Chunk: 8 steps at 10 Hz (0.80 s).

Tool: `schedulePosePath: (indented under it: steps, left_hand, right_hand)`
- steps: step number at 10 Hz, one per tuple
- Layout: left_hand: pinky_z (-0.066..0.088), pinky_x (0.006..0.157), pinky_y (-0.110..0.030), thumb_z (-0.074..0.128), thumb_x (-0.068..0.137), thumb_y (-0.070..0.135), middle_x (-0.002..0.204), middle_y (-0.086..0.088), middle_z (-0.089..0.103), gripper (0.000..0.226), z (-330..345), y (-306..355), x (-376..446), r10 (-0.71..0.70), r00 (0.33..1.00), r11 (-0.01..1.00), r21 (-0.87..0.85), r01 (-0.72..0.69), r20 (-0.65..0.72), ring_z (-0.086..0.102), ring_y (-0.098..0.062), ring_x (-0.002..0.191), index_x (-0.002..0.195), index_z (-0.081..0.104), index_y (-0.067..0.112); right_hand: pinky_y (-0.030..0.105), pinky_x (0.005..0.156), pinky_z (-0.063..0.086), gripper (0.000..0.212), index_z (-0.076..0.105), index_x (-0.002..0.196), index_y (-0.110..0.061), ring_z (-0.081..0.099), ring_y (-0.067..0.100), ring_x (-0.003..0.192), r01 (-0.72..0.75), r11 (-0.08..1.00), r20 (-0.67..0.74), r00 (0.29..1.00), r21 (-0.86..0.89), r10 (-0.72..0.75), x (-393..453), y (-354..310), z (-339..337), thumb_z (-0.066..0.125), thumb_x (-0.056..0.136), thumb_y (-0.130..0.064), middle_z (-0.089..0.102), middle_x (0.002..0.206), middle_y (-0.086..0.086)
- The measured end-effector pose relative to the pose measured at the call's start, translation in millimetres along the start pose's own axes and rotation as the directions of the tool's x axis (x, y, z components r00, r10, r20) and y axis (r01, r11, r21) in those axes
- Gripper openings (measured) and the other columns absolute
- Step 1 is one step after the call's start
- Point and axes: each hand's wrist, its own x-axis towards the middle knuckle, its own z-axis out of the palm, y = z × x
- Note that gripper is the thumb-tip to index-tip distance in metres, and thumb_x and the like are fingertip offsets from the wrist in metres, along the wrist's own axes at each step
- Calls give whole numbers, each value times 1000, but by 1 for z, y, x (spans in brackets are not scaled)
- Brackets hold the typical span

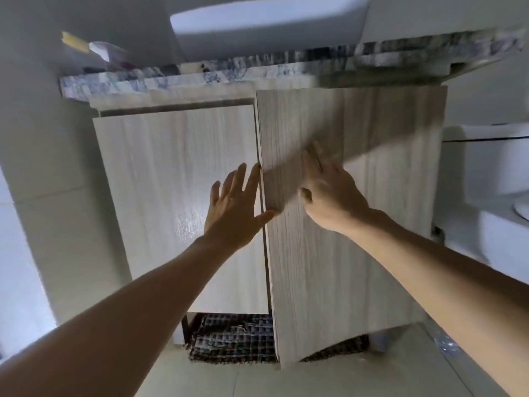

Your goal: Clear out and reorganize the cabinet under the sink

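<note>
The cabinet under the sink has two pale wood-grain doors. Its left door (177,196) is flush with the frame. Its right door (343,253) stands slightly ajar, its left edge swung out toward me. My left hand (234,207) is spread with straight fingers, fingertips at the seam between the doors and thumb touching the right door's edge. My right hand (329,193) lies flat on the face of the right door, blurred by motion. The inside of the cabinet is hidden.
A white basin (269,24) sits on a marbled stone counter (200,75) above the cabinet. A toilet (486,196) stands close on the right. A dark checked mat (234,339) lies on the tiled floor under the cabinet. Small items sit on the counter's left end.
</note>
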Motion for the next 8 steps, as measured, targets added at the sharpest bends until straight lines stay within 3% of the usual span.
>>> schedulePosePath:
  steps: [2, 4, 5, 7, 8]
  left_hand:
    - [2, 116, -56, 49, 72, 79, 161, -11, -8, 118, 32, -28, 51, -179, 983, 973, 156, 170, 47, -1, -30, 148, 152, -8, 14]
    - [5, 110, -67, 55, 71, 77, 159, -12, -11, 119, 71, -38, 79, -236, 971, 951, 195, 239, -38, -1, -32, 148, 151, -7, 15]
    - [11, 109, -67, 55, 71, 77, 159, -14, -8, 116, 79, -39, 77, -223, 972, 945, 227, 233, -70, 4, -34, 147, 152, -2, 17]
    - [11, 110, -67, 57, 78, 67, 159, -14, -8, 109, 64, -29, 70, -298, 953, 932, 231, 278, 59, 3, -34, 147, 151, -5, 15]
    - [16, 112, -61, 54, 86, 59, 157, -14, 16, 86, 54, -8, 38, -238, 916, 968, 157, 196, 323, 22, -32, 144, 149, 17, 13]
  right_hand:
    - [54, 114, 22, 83, 5, 151, -9, 6, 28, 148, -23, 979, 108, 993, -200, 46, 36, 14, 39, 59, 88, -17, -4, 160, 12]
    - [51, 118, 15, 81, 2, 150, -5, -5, 30, 148, -71, 976, 87, 992, -207, 91, 65, 24, 79, 52, 88, -11, -7, 159, 15]
    - [54, 118, 10, 81, 0, 149, -1, -2, 35, 147, -81, 972, 82, 991, -221, 101, 70, 26, 91, 52, 87, -14, -7, 158, 19]
    - [50, 117, 17, 83, 3, 150, -8, 2, 31, 147, -90, 986, 180, 977, -143, 116, 69, 22, 67, 56, 86, -12, -7, 159, 11]
    - [44, 108, 33, 61, 26, 141, -10, 35, 30, 134, -232, 971, 318, 926, 51, 205, 50, 17, 37, 57, 88, -16, 21, 151, 9]
